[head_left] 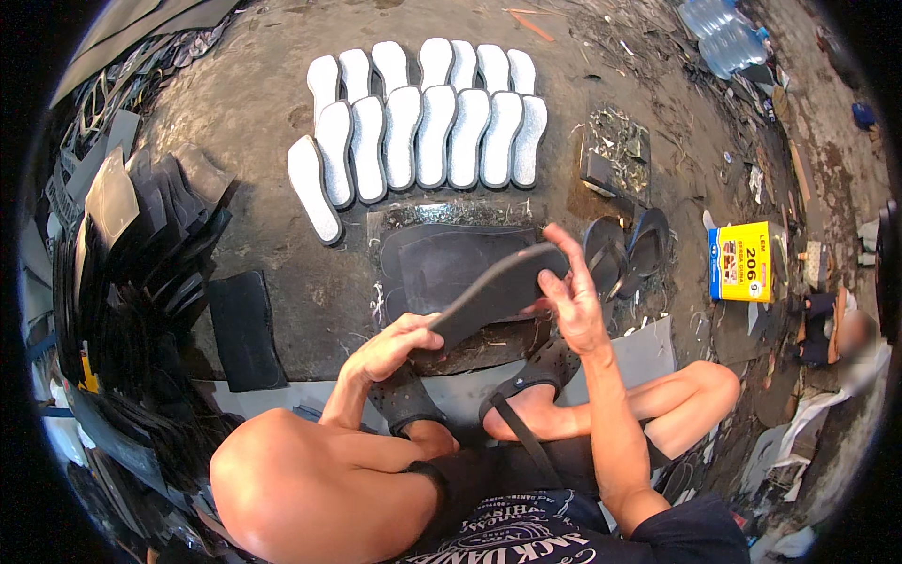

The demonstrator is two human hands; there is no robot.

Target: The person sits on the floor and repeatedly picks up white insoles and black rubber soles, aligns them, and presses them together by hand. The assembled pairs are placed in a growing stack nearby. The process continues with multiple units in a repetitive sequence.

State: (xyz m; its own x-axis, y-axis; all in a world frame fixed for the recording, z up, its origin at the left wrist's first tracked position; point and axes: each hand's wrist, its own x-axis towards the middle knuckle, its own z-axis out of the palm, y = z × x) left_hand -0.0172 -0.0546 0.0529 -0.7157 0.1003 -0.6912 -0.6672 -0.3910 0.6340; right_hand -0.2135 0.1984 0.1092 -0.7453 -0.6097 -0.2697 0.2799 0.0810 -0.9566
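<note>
Between my two hands is a dark grey shoe sole (498,293), held aslant over the work spot. My left hand (402,344) pinches its near left end between thumb and fingers. At the far right end, my right hand (573,299) grips the edge with its thumb on top and a finger stretched along the tip. Under the sole lies a black sheet (413,263) with faint sole outlines, resting on a dark board (442,214). Beyond it, white-coated soles (437,136) lie side by side in two rows, with one (315,193) set apart at the left.
Black sheets (122,310) are heaped at the left, near a single black piece (246,329). To the right are a pair of flip-flops (648,246), a scrap-covered block (615,155) and a yellow box-shaped can (739,265). Clear plastic bottles (725,39) lie at the upper right.
</note>
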